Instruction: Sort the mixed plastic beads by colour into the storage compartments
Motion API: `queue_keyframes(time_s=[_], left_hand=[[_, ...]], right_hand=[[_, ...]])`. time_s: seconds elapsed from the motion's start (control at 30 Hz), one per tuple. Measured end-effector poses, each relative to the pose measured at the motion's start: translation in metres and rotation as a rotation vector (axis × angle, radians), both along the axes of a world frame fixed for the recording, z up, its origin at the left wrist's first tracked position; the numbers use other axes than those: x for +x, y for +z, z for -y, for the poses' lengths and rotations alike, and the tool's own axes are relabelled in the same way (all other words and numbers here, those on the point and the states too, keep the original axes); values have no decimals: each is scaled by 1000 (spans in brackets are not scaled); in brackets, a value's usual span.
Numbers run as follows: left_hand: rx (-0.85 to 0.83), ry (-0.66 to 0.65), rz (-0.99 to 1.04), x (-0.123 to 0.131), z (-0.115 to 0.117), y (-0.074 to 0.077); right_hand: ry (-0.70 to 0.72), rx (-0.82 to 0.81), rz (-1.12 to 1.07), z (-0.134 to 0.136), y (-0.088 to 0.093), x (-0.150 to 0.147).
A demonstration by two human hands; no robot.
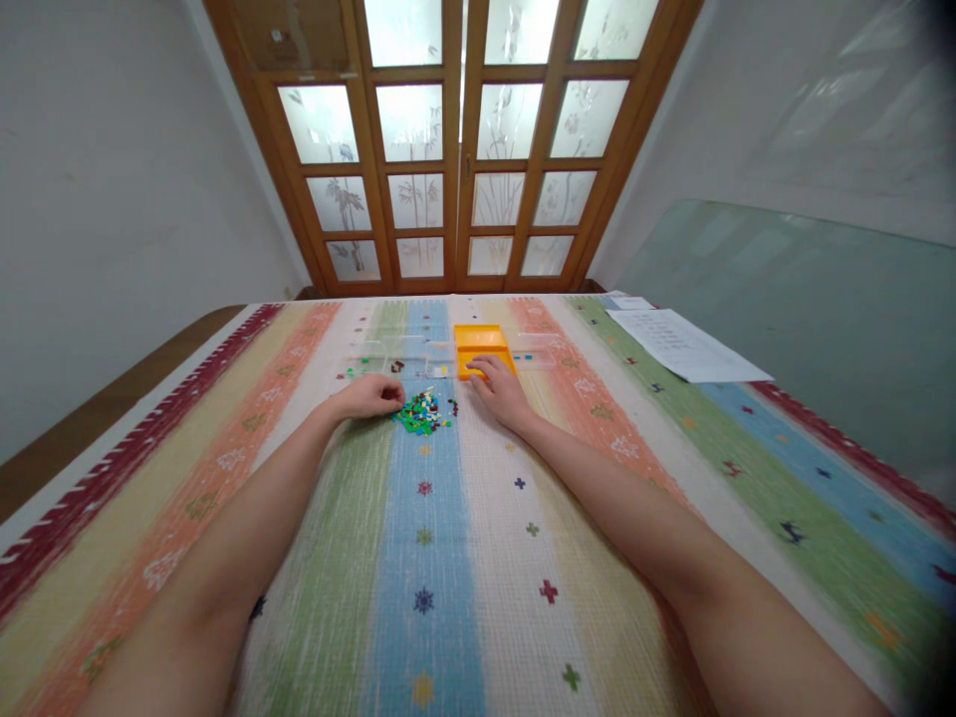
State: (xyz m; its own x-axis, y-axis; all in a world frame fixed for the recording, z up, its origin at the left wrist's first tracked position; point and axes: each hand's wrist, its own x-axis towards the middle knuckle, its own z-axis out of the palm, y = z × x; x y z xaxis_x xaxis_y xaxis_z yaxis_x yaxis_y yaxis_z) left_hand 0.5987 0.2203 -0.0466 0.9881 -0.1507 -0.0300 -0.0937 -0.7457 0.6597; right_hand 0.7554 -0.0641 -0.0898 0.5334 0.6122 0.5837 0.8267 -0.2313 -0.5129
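A small heap of tiny building bricks [423,413], mostly green with blue, white, yellow and dark red ones, lies on the tablecloth. At its left edge is my left hand [371,396], fingers pinched together; whatever is between the fingertips is too small to make out. My right hand [499,388] rests at the front of an orange box [479,336] with its lid raised. The fingers of that hand are apart and reach over the box's near part, with nothing visible in them. Clear plastic boxes [395,351] behind the heap hold a few sorted pieces.
Striped cloth covers the table [425,637]. Paper sheets [683,344] lie at the right, beside a pale green glass panel [807,289] against the wall. Wooden doors [452,199] with frosted panes stand beyond the far edge.
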Motion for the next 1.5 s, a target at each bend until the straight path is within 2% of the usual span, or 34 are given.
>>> queue_keyframes(time_s=[0.17, 0.3, 0.37, 0.53, 0.67, 0.87, 1.07, 1.23, 1.33, 1.5], left_hand=[[-164, 102, 77, -1, -1, 3], [-397, 285, 73, 0, -8, 0], [-461, 393, 125, 2, -15, -4], [-415, 652, 330, 5, -35, -13], [-402, 815, 388, 2, -46, -17], [-496, 892, 400, 3, -52, -18], [-450, 853, 394, 5, -46, -15], [-312, 577, 238, 3, -38, -8], [-170, 415, 174, -1, -32, 2], [-65, 95, 10, -7, -16, 15]], right_hand=[[2, 4, 7, 0, 2, -2], [5, -6, 6, 1, 2, -2], [6, -5, 14, 1, 2, -2], [7, -17, 5, 2, 2, -3], [8, -24, 3, 2, 3, -3], [21, -17, 1, 1, 0, -2], [20, -24, -2, 2, 0, -3], [27, -34, 1, 3, 1, -4], [36, -28, 11, 3, 2, -5], [69, -63, 14, 4, 4, -8]])
